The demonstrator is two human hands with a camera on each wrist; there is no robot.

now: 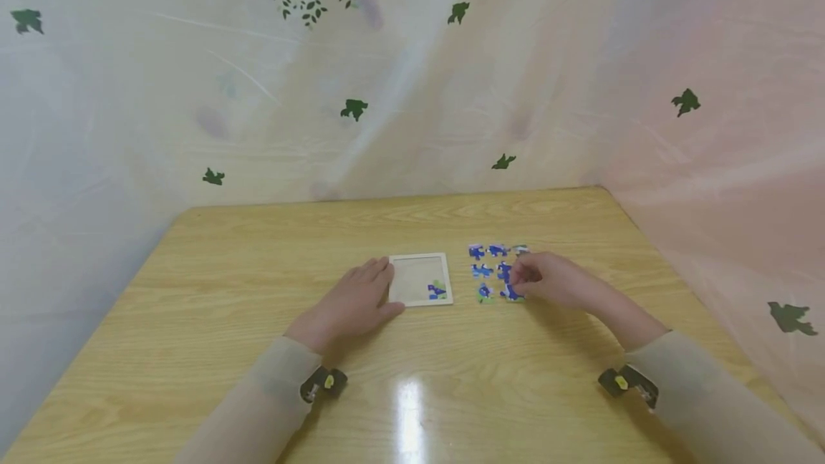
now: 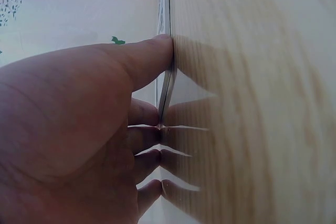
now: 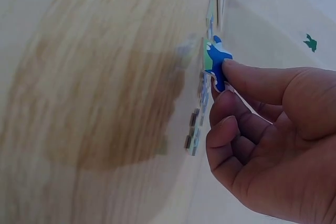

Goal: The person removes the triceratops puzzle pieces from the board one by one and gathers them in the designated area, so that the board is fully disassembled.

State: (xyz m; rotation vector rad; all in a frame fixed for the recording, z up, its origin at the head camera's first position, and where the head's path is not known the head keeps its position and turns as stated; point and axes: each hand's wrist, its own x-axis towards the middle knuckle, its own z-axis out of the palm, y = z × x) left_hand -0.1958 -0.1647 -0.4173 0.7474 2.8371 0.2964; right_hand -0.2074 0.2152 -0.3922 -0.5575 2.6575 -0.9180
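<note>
A square puzzle tray with a pale rim lies flat on the table. Joined blue and green pieces fill its lower right corner. My left hand lies along the tray's left side, fingers extended at the rim and thumb at the near left corner. To the right of the tray, my right hand is over the loose puzzle pieces. In the right wrist view, its thumb and index finger pinch a blue and green puzzle piece, held on edge by the row of loose pieces.
The wooden table carries the tray and the pieces, which lie in rough rows. A pale curtain printed with leaves hangs behind the table and along its sides.
</note>
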